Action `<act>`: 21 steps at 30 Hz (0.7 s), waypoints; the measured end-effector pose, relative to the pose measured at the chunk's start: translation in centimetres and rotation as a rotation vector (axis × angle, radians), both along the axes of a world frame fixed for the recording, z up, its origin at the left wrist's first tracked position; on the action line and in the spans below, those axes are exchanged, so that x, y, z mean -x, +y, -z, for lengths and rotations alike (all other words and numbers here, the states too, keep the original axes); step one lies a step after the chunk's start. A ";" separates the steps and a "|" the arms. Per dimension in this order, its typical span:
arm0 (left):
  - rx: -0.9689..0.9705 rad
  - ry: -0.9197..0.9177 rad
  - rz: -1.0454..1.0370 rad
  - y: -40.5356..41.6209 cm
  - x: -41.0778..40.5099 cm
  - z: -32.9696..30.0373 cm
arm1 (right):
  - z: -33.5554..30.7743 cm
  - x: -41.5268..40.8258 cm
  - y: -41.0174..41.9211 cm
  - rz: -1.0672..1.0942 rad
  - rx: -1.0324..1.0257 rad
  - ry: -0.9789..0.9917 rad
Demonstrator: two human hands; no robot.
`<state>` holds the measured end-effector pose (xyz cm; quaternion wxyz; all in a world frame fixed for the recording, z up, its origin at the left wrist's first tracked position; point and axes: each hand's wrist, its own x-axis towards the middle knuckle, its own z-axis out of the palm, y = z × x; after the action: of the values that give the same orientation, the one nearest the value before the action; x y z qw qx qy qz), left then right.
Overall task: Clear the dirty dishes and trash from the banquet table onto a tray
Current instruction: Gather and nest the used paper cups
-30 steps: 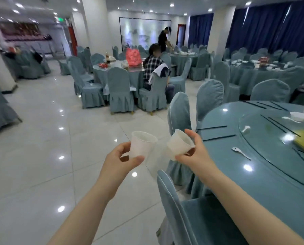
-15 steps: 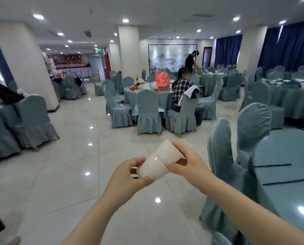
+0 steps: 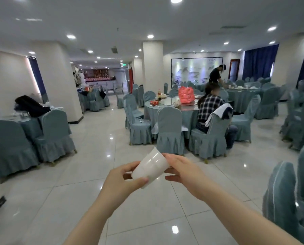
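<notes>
Two white plastic cups (image 3: 150, 167) are nested one inside the other and tilted, held in the air in front of me above the tiled floor. My left hand (image 3: 123, 181) grips the stack at its lower left end, thumb across the wall. My right hand (image 3: 183, 170) touches the stack's right side with its fingertips, fingers fairly straight. The banquet table I was at is out of view.
Chairs in blue covers (image 3: 292, 200) stand close at my right. Ahead is a round table (image 3: 167, 105) with a red bag (image 3: 186, 94), a seated person and a standing person behind. More covered chairs (image 3: 54, 133) stand at the left. Glossy tiled floor (image 3: 94, 147) lies between.
The two separate cups were pushed together into one stack. My view swung left, away from the banquet table, which has left the frame.
</notes>
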<state>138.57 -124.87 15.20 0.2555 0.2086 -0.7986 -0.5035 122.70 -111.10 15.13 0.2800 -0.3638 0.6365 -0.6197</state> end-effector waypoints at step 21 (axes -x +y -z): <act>-0.107 -0.020 0.496 -19.4 43.2 1.6 | 2.2 36.5 -11.4 0.377 -0.090 0.041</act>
<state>95.37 -144.23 13.58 0.1048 0.0247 -0.8000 -0.5902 86.20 -122.48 12.95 0.1620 -0.2375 0.7261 -0.6246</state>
